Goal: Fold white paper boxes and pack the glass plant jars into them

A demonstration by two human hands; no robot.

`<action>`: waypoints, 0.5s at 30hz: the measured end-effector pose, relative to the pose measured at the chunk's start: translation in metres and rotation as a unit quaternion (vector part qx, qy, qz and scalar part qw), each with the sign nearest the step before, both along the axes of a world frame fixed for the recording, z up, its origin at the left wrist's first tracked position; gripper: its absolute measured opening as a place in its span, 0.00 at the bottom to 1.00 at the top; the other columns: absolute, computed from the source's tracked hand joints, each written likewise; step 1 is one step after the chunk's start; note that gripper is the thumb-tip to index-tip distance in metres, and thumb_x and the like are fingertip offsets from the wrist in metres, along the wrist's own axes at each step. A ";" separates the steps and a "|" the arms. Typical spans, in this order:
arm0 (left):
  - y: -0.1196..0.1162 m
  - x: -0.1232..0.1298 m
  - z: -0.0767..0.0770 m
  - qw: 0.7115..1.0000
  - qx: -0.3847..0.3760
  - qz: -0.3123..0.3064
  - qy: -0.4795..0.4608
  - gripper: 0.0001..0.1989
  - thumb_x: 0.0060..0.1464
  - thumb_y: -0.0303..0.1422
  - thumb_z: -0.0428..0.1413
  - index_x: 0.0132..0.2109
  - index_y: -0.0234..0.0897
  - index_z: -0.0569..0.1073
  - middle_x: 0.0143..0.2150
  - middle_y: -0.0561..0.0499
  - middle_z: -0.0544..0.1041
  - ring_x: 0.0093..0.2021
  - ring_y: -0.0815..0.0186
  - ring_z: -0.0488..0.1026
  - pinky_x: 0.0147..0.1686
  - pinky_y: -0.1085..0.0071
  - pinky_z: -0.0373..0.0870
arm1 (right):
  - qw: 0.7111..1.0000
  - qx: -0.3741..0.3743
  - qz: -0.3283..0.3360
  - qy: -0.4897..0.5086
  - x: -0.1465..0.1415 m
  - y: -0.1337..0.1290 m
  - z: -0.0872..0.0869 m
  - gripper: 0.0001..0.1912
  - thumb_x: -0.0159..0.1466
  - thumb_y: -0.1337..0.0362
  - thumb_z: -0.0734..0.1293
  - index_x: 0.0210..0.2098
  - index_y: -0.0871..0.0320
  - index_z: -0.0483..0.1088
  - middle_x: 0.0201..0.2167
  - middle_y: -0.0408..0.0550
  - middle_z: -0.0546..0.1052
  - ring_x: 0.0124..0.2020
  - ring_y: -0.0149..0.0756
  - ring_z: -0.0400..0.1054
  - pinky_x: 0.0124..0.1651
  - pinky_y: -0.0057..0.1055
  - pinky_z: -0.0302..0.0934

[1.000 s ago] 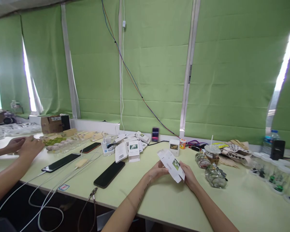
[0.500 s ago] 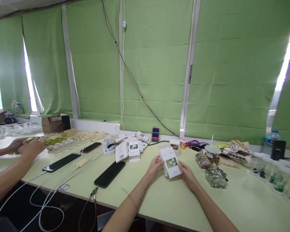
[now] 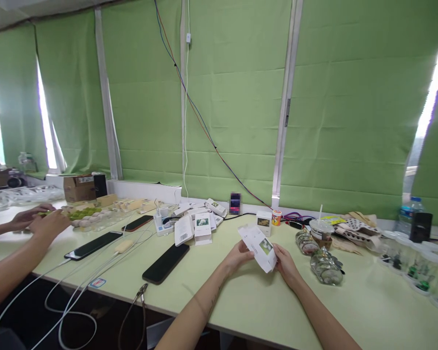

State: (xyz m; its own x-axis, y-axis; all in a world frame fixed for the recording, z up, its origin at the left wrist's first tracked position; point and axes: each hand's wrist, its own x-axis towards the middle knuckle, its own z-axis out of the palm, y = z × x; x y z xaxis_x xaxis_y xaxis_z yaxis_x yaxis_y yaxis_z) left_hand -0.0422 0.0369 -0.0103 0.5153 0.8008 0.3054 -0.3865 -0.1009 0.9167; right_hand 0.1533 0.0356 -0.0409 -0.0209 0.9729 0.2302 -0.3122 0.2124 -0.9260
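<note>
A white cardboard box (image 3: 255, 247) with a green flower picture is tilted between my hands above the table. My left hand (image 3: 240, 256) grips its left side, thumb across the front. My right hand (image 3: 283, 265) is closed on its lower right edge. Behind it stands a small white box (image 3: 264, 223) with a brownish picture. To the left of my hands, another white box with a flower picture (image 3: 203, 227) stands upright, and a box with a barcode (image 3: 184, 230) leans beside it. More white boxes are heaped behind these.
A black phone (image 3: 166, 263) lies left of my forearm. Clear jars (image 3: 326, 266) and a lidded drink cup (image 3: 321, 228) stand at right, near several plastic cups (image 3: 419, 267). White cables cross the table at left, where another person's hands (image 3: 40, 219) handle something green.
The box in my hands has tipped and turned, its lower end swinging right. My left-hand fingers have shifted along its side. The other person's hands have moved slightly.
</note>
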 end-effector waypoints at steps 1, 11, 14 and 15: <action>0.000 0.000 -0.001 1.000 -0.003 -0.025 0.005 0.34 0.36 0.36 0.69 0.52 0.35 0.70 0.54 0.37 0.71 0.54 0.48 0.68 0.50 0.56 0.66 | 1.000 0.002 0.010 -0.006 -0.001 -0.001 0.001 0.24 0.49 0.43 0.70 0.34 0.56 0.76 0.31 0.49 0.80 0.33 0.43 0.72 0.35 0.36 0.64; -0.004 0.002 0.001 1.000 0.013 0.027 0.000 0.36 0.36 0.33 0.69 0.54 0.38 0.65 0.56 0.38 0.69 0.56 0.50 0.66 0.54 0.55 0.62 | 0.994 0.039 0.035 -0.101 -0.007 -0.010 0.006 0.25 0.53 0.42 0.66 0.38 0.56 0.75 0.36 0.49 0.79 0.37 0.43 0.71 0.38 0.35 0.63; 0.000 0.003 0.001 0.988 0.039 0.147 0.008 0.38 0.36 0.34 0.69 0.53 0.40 0.61 0.54 0.40 0.70 0.55 0.53 0.67 0.54 0.57 0.63 | 0.986 0.081 -0.032 -0.143 -0.006 -0.009 0.003 0.27 0.56 0.42 0.64 0.45 0.55 0.71 0.43 0.51 0.76 0.44 0.45 0.69 0.45 0.38 0.62; 0.001 0.004 0.000 0.983 0.048 0.178 0.019 0.38 0.36 0.34 0.69 0.53 0.40 0.60 0.54 0.40 0.69 0.54 0.53 0.67 0.53 0.58 0.64 | 0.981 0.096 -0.047 -0.159 -0.006 -0.009 0.003 0.27 0.57 0.43 0.63 0.48 0.54 0.69 0.44 0.52 0.75 0.45 0.45 0.69 0.46 0.38 0.62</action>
State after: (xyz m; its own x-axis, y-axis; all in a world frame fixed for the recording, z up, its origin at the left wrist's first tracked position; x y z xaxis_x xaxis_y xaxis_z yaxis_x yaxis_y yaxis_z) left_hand -0.0386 0.0374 -0.0102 0.2198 0.9007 0.3747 -0.2770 -0.3106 0.9093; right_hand 0.1472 0.0263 -0.0384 -0.0327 0.9137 0.4052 0.0157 0.4058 -0.9138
